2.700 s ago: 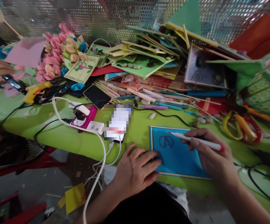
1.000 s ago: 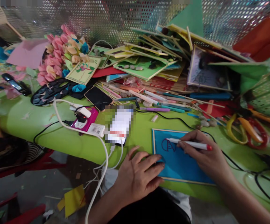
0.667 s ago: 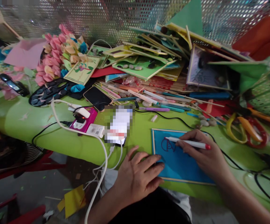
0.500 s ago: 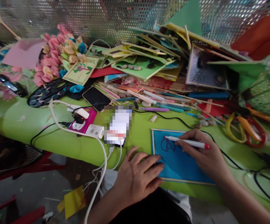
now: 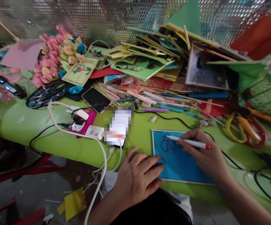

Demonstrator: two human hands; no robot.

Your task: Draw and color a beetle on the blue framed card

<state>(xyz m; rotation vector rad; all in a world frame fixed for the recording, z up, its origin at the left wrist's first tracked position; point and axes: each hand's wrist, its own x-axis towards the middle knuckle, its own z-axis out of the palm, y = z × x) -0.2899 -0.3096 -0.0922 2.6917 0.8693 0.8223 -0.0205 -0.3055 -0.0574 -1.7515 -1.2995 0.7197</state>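
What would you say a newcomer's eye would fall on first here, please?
Probably the bright blue card at the near edge of the green table, where the right hand holds a white pen at a small drawing and the left hand rests on the card's left side. Next might come the pink flowers, back left, and the heap of cards, back middle.

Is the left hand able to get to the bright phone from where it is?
Probably yes: the left hand looks empty, resting partly on the blue board, and green tabletop shows between it and the bright phone. The white cable at the phone's lower end might snag.
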